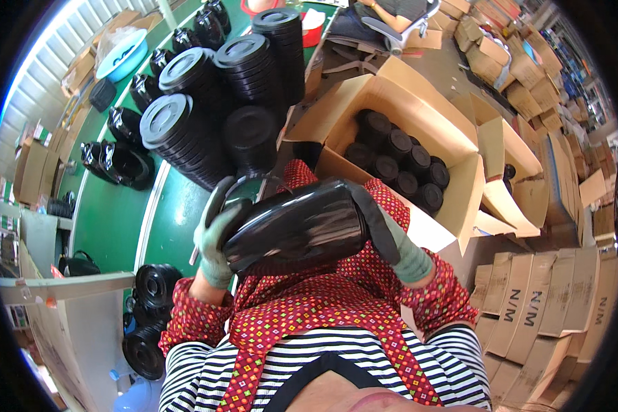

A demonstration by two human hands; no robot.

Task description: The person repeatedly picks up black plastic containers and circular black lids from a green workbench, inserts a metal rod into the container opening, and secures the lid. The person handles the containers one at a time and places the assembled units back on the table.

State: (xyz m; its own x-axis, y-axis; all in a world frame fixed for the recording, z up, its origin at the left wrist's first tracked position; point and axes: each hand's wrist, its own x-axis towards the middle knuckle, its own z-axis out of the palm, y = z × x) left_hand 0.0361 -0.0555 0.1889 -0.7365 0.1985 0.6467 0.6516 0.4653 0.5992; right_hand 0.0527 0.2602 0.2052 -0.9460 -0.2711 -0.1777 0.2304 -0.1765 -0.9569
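Observation:
A glossy black canister [299, 226], roughly cylindrical, lies on its side in front of my body, above my lap. My left hand [220, 237], in a green and dark-grey work glove, grips its left end. My right hand [386, 233], gloved the same way, is closed round the right end. A thin dark loop [257, 180], perhaps a handle, arches along the canister's upper edge by my left fingers. The palm-side fingers are partly hidden behind the canister. Just beyond my left hand rise tall stacks of round black lids [168, 122].
More glossy black vessels [120, 165] stand on the green table [96, 226] at left, with a light-blue basin [125, 56] behind. An open carton [453, 175] holding several black cylinders sits ahead right. Flat cartons [529, 295] are piled at right. A seated person's arm [391, 17] shows far off.

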